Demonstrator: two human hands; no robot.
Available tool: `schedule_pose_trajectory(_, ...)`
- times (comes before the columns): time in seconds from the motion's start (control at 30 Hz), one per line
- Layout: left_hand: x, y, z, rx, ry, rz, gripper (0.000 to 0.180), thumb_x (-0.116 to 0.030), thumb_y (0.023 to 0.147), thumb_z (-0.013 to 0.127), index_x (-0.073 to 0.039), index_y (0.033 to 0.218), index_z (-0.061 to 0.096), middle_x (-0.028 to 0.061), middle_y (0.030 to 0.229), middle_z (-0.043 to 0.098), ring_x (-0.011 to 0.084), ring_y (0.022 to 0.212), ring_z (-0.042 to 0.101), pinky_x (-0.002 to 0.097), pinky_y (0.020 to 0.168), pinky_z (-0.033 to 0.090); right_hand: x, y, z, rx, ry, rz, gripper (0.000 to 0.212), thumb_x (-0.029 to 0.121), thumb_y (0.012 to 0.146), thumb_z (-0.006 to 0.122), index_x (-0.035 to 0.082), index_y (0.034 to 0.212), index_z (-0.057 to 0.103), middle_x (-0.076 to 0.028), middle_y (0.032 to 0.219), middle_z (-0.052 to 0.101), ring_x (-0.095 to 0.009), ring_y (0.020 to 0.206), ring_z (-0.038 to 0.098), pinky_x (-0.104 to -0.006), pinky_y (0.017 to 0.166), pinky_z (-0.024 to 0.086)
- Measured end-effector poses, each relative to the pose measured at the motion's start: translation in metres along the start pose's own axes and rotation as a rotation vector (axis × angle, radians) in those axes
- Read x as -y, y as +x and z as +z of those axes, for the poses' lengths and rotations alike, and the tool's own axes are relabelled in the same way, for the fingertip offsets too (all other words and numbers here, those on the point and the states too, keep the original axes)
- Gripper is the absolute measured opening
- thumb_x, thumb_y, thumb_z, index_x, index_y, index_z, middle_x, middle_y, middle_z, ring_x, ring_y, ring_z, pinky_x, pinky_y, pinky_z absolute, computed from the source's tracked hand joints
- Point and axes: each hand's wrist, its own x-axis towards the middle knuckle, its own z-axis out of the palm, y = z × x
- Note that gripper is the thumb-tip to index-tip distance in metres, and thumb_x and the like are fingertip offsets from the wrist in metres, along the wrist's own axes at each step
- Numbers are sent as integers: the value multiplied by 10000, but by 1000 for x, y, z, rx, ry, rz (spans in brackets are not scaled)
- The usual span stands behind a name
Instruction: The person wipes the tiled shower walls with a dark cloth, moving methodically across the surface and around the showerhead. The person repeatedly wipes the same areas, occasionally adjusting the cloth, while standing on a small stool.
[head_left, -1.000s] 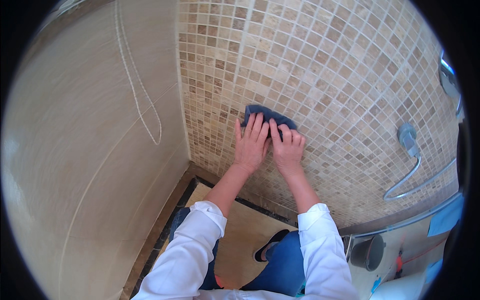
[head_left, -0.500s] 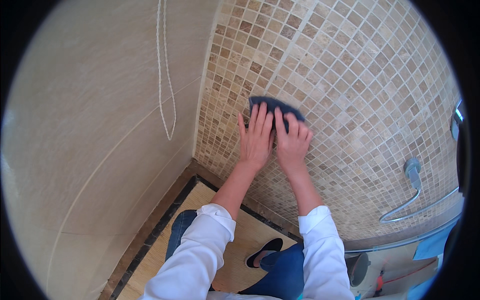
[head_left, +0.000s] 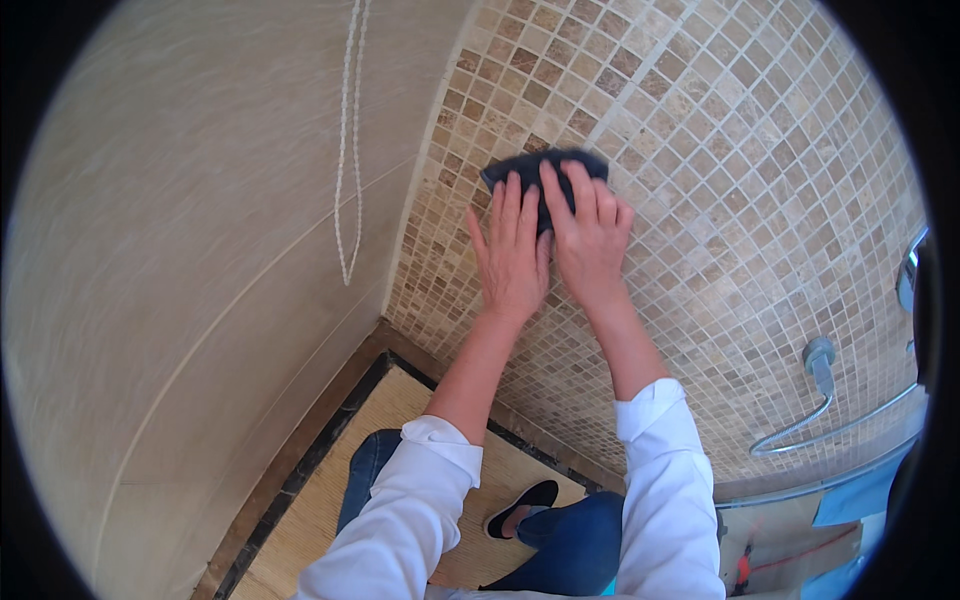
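Observation:
A dark blue-grey cloth is pressed against the mosaic-tiled wall. My left hand lies on its lower left part with the fingers stretched out and the thumb apart. Beside it, my right hand bears on the cloth with bent fingers, which hold it to the tiles. Some of the cloth is hidden under both hands. Its upper edge looks slightly blurred.
A white looped cord hangs by the smooth beige wall on the left. To the right, a shower hose runs from a metal wall fitting. Below me is a wood-patterned floor with a dark border.
Both hands have moved up the tiled wall with the cloth, which now sits higher and slightly further left. The view has shifted a little.

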Motion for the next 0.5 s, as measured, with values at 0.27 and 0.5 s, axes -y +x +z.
schedule_pose_trajectory(0.27, 11, 7, -4, 26, 15, -130, 690, -198, 995, 567, -94, 1616, 287, 179, 1698, 224, 353, 1572, 221, 654, 1246, 36, 17, 4, 21, 39, 18, -97, 432, 221, 916, 589, 126, 1330, 666, -54, 1534, 530, -204, 1347, 472, -425, 1042, 341)
schedule_pose_trajectory(0.5, 20, 33, -16, -64, -82, -127, 675, -209, 1024, 532, -73, 1626, 258, 178, 1684, 258, 350, 1572, 219, 635, 1248, 58, 17, 74, 31, 51, 45, -143, 498, 211, 901, 594, 96, 1385, 621, -53, 1569, 491, -198, 1413, 440, -440, 1112, 303)
